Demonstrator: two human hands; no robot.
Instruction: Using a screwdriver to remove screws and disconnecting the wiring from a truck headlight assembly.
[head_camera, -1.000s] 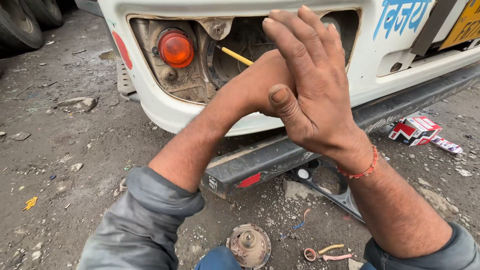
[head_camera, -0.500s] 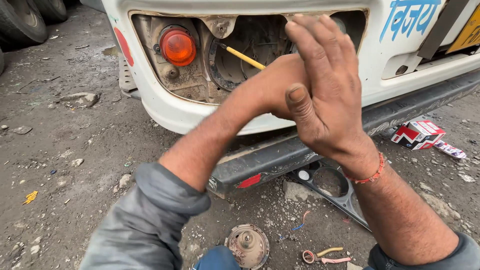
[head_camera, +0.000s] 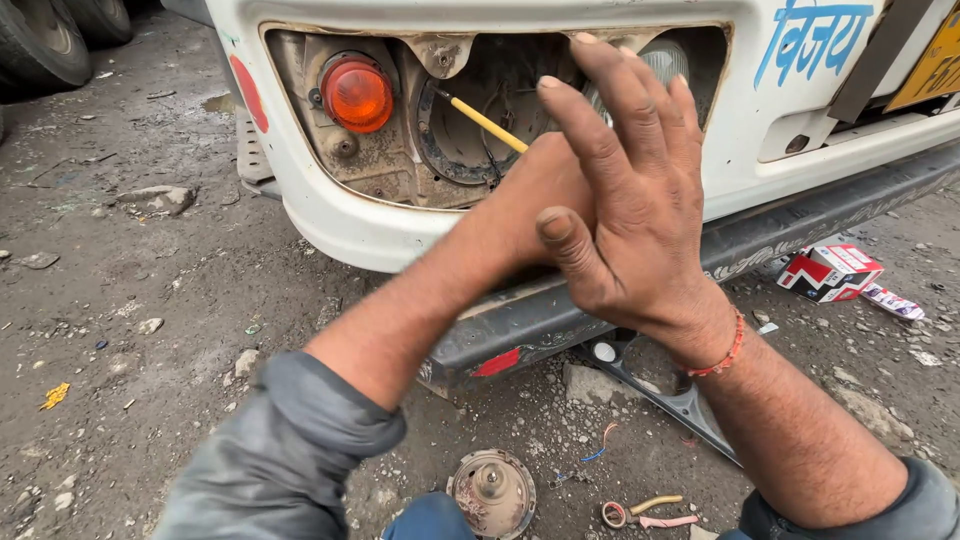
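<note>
My left hand (head_camera: 530, 195) reaches into the empty headlight cavity (head_camera: 455, 135) of a white vehicle front (head_camera: 330, 215). It is closed around a yellow tool (head_camera: 487, 123), whose shaft points up and left at the cavity's round rusty ring. My right hand (head_camera: 635, 215) is spread flat with fingers up, its palm pressed against the back of the left hand and hiding most of it. An orange indicator lamp (head_camera: 357, 93) sits left of the cavity.
A black lower bumper bar (head_camera: 800, 225) with a red reflector (head_camera: 497, 362) runs under the white panel. On the dirt lie a round metal part (head_camera: 491, 490), a tape roll with wire bits (head_camera: 640, 512), a black bracket (head_camera: 690, 405), a red-and-white box (head_camera: 828, 271) and a rock (head_camera: 155, 198). A tyre (head_camera: 45, 40) stands far left.
My right hand has slid slightly lower and to the right, staying against my left hand. The yellow tool has stayed pointed into the cavity.
</note>
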